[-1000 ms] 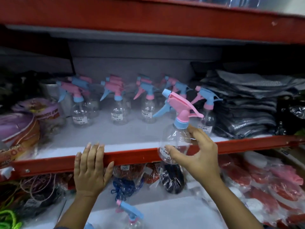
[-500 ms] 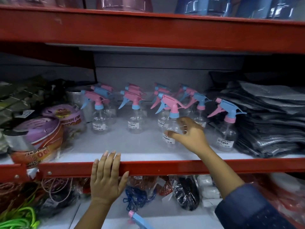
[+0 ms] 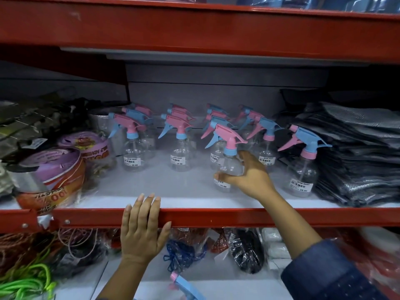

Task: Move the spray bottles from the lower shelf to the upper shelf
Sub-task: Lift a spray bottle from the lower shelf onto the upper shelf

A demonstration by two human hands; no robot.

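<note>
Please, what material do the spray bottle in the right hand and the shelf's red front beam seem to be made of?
Spray bottle: the body looks like clear, glossy plastic, since the shelf shows through it; the pink and blue trigger head looks like opaque, smooth plastic.
Red front beam: probably painted metal, judging by its even red coat and the bolts at its left end.

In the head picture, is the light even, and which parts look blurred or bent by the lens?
Head view: light is dim and uneven, the back of the upper shelf dark. The shelf beams bow, a wide-angle effect. The purple rolls at left and the grey packs at right look smeared; the held spray bottle and right hand are fairly sharp.
</note>
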